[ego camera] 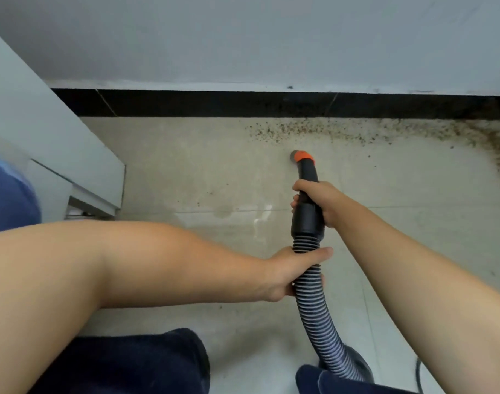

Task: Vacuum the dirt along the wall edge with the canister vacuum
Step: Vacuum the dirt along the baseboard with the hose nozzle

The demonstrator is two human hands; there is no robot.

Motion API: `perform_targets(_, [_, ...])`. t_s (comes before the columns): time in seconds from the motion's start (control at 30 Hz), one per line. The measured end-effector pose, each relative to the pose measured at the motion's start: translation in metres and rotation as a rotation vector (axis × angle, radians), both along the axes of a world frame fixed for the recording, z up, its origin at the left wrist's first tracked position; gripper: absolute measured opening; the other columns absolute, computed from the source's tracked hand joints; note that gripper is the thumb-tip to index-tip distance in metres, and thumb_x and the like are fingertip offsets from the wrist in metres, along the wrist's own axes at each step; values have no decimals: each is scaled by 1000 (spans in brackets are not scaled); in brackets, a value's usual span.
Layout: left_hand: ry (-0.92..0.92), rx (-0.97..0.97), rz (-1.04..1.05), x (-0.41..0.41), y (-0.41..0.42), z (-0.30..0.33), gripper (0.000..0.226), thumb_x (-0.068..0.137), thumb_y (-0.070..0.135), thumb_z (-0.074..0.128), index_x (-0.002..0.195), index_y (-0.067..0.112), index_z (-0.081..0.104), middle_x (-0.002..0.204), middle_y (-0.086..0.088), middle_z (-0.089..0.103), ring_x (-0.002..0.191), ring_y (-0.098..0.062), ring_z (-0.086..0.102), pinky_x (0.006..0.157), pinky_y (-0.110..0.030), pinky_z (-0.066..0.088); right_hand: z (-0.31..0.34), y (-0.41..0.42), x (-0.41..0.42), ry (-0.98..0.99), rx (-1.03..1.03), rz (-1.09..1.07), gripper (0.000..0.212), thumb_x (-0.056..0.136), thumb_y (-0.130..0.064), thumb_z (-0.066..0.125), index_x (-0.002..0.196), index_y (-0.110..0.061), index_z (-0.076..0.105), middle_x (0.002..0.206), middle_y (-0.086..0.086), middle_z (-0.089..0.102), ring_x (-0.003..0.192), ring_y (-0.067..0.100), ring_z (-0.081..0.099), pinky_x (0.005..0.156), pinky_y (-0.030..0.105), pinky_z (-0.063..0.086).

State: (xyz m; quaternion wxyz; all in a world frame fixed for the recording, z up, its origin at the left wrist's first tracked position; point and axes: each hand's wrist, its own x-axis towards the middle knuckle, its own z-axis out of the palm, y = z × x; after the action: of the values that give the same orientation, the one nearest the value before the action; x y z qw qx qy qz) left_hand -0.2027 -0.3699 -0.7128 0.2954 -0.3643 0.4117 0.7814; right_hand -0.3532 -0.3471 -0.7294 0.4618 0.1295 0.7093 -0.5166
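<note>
The floor (186, 172) is carrying a band of dirt (356, 132) along the black wall edge (214, 105), just beyond the nozzle (302, 156). The left hand (288, 275) is gripping the ribbed hose (311, 285), the right hand (318, 201) is clasping the black tube. The sweep is looking underway; next, I reckon, pushing forward and right into the specks.

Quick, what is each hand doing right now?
Left hand: closed around the ribbed hose, holding it.
Right hand: closed around the black nozzle tube, aiming its orange tip toward the dirt.
</note>
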Motion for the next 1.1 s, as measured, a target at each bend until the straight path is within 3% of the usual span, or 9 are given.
perform_targets(0.17, [-37, -14, 30, -20, 21, -10, 19, 87, 25, 69, 91, 15, 53, 74, -5, 61, 63, -17, 60, 74, -34, 53, -2, 17, -17, 18, 37, 0, 13, 84, -9, 62, 92, -8, 51, 54, 5, 58, 45, 17, 59, 56, 30, 55])
perform_targets(0.37, [-87, 35, 112, -8, 5, -21, 17, 89, 23, 66, 91, 13, 52, 75, -7, 62, 64, -19, 61, 71, -33, 54, -5, -25, 1, 62, 62, 171, 13, 82, -6, 60, 93, -5, 51, 55, 7, 57, 42, 18, 57, 44, 24, 51])
perform_targets(0.5, [-111, 48, 129, 3, -10, -28, 17, 89, 23, 66, 93, 13, 53, 75, -7, 63, 65, -19, 62, 72, -33, 54, -8, -49, 14, 52, 62, 243, 12, 83, -6, 59, 92, -6, 51, 57, 8, 56, 42, 17, 56, 45, 23, 50])
perform_targets(0.7, [-80, 38, -6, -16, -33, -23, 17, 89, 24, 66, 90, 15, 52, 71, -5, 63, 61, -16, 61, 63, -28, 52, -10, -46, -9, 73, 102, 51, 12, 83, -7, 60, 89, -6, 50, 58, 7, 57, 41, 18, 57, 47, 25, 50])
perform_targets(0.9, [-62, 29, -69, -44, -35, -15, 18, 89, 24, 66, 90, 13, 51, 74, -5, 60, 65, -18, 60, 70, -33, 52, -9, -35, -42, 63, 125, -51, 14, 82, -7, 61, 91, -6, 50, 53, 6, 57, 39, 17, 58, 45, 24, 51])
perform_targets(1.1, [-75, 53, 46, -34, -33, -17, 20, 88, 24, 67, 92, 13, 51, 75, -6, 61, 63, -18, 60, 61, -29, 51, -9, -51, -34, 33, 97, 82, 17, 80, -7, 61, 93, -5, 50, 51, 5, 58, 42, 18, 58, 49, 26, 53])
